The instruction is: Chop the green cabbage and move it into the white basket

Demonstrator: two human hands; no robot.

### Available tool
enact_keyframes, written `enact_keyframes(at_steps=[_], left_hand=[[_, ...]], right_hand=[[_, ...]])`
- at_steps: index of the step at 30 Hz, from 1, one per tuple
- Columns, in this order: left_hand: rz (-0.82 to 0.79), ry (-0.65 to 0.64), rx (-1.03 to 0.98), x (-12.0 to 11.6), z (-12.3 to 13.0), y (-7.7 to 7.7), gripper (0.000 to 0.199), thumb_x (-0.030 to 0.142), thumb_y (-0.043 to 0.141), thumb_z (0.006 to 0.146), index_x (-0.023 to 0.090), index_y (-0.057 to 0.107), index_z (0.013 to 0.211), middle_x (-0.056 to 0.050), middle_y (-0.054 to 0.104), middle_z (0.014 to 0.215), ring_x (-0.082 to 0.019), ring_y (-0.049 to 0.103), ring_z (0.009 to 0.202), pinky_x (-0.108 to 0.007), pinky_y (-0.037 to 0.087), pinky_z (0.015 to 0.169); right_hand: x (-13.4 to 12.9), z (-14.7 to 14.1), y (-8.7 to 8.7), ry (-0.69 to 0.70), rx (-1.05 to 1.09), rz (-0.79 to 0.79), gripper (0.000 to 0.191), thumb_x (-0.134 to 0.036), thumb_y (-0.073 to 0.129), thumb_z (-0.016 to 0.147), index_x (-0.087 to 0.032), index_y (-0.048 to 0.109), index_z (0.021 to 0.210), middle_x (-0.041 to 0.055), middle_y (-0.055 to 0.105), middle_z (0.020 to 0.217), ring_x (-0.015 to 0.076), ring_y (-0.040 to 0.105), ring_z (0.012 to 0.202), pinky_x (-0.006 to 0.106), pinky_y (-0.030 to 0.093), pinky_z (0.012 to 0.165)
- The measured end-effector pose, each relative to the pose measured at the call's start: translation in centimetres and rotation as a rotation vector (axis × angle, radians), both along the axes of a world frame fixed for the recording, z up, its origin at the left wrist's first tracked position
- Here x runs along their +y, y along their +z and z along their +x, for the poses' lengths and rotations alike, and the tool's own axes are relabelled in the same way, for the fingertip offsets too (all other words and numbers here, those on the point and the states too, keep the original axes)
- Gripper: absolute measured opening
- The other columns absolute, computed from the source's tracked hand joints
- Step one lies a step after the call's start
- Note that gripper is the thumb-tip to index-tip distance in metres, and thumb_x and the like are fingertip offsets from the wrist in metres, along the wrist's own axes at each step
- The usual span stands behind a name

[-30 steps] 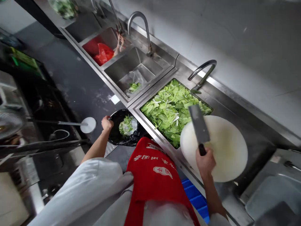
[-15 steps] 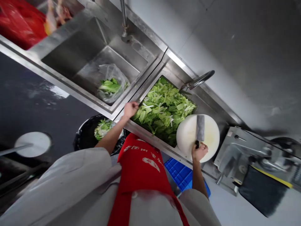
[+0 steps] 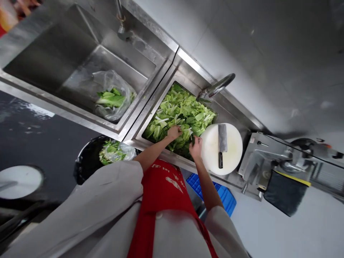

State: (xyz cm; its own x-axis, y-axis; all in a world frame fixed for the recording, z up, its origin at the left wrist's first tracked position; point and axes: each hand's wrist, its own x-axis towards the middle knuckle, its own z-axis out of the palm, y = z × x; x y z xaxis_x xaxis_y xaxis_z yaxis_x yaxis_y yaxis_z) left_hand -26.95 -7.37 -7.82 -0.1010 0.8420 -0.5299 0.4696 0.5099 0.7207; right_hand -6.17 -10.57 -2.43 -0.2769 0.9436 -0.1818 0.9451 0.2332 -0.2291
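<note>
Cut green leaves [image 3: 185,111] fill the right sink basin. My left hand [image 3: 174,132] is over the middle of the leaves, its fingers slightly curled and a little apart, with nothing visibly held. My right hand [image 3: 196,146] reaches to the leaves beside the round white cutting board [image 3: 233,150], thumb and fingers apart. A cleaver [image 3: 222,138] with a black handle lies flat on the board, touched by neither hand.
The left basin [image 3: 48,61] holds a clear plastic bag [image 3: 118,89] with greens. Below it stands a black-lined bin [image 3: 87,161] with more greens. A curved faucet [image 3: 221,85] rises behind the leaves. A blue crate [image 3: 225,200] sits beneath the counter.
My right hand has let go of the cleaver and moved left to the leaves. My left hand has moved right from the basin's edge onto the leaves. The view has shifted.
</note>
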Motion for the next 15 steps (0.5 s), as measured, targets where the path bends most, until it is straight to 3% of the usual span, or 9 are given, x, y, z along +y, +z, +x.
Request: enact_keyframes(at_steps=[5,8,10,13,15], left_hand=[[0.076,0.083,-0.027,-0.3,0.0,-0.3,0.010,0.019,0.064,0.090,0.013,0.072,0.092,-0.007,0.072,0.088,-0.015,0.065,0.084,-0.024,0.045,0.081],[0.191,0.146,-0.074,-0.7,-0.9,0.1,0.001,0.017,0.066,0.081,0.016,0.066,0.081,-0.005,0.071,0.088,-0.016,0.064,0.088,-0.025,0.048,0.084],[0.287,0.259,-0.184,-1.7,-2.1,0.6,0.007,0.016,0.064,0.075,0.019,0.058,0.074,-0.005,0.071,0.093,-0.017,0.064,0.093,-0.026,0.050,0.087],[0.378,0.527,-0.495,-5.4,-5.5,1.1,0.011,0.022,0.059,0.072,0.021,0.048,0.070,-0.004,0.071,0.088,-0.017,0.064,0.085,-0.028,0.052,0.080],[0.378,0.723,-0.624,-10.1,-9.0,1.2,0.012,0.029,0.059,0.072,0.022,0.050,0.074,-0.002,0.067,0.077,-0.016,0.063,0.074,-0.028,0.052,0.073]], right_hand=[[4.3,-3.9,-1.7,0.240,-0.202,-0.125,0.072,-0.013,0.049,0.091,-0.023,0.041,0.162,0.0165,0.028,0.162,0.0314,0.040,0.145,0.042,0.038,0.119],[5.7,-4.5,-2.6,0.239,-0.280,-0.184,0.067,-0.019,0.053,0.093,-0.026,0.045,0.160,0.0163,0.030,0.163,0.0336,0.042,0.142,0.043,0.037,0.118],[6.3,-4.1,-3.2,0.203,-0.304,-0.206,0.064,-0.022,0.053,0.094,-0.023,0.047,0.158,0.0169,0.035,0.160,0.0331,0.043,0.141,0.043,0.037,0.117],[6.8,-3.0,-3.9,0.195,-0.306,-0.208,0.060,-0.022,0.053,0.094,-0.018,0.051,0.154,0.0189,0.043,0.156,0.0317,0.041,0.141,0.042,0.036,0.118],[6.9,-2.3,-4.3,0.216,-0.289,-0.195,0.056,-0.022,0.054,0.093,-0.015,0.055,0.149,0.0200,0.047,0.152,0.0314,0.041,0.142,0.042,0.035,0.118]])
